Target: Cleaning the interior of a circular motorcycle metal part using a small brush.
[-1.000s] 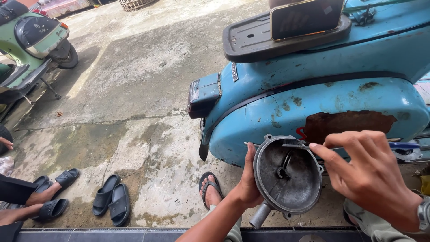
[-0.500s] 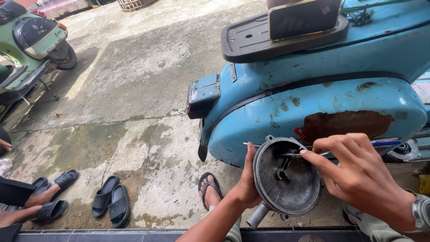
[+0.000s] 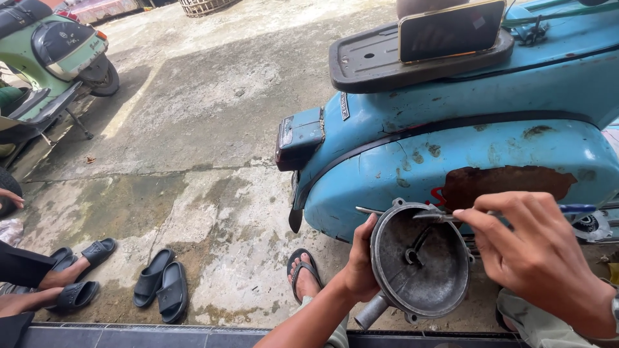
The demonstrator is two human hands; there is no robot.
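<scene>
Two hands occupy the lower right of my view. My left hand (image 3: 361,267) grips the rim of a round grey metal housing (image 3: 422,270), thumb on the near edge, holding it tilted so its open bowl faces me. My right hand (image 3: 538,258) is closed in a pinch on a thin metal tool (image 3: 438,217) with a blue handle, whose shaft lies across the upper rim of the housing and projects past its left edge. Inside the bowl I see only a small central hub (image 3: 412,258) with a short dark arm rising from it; the rest of the bowl is bare, grimy metal. A short tube (image 3: 372,312) protrudes from the underside of the housing. Just behind the housing stands a blue scooter (image 3: 451,148) with a rust patch (image 3: 503,183) on its side panel, and a phone (image 3: 451,29) leans upright on its dark rear rack (image 3: 380,64). My sandalled foot (image 3: 303,274) rests on the stained concrete floor (image 3: 206,129) below the left hand. Farther left lies a pair of dark slippers (image 3: 161,283), beside another person's feet (image 3: 61,287) in similar slippers. A green scooter (image 3: 58,51) is parked at the upper left, well apart.
</scene>
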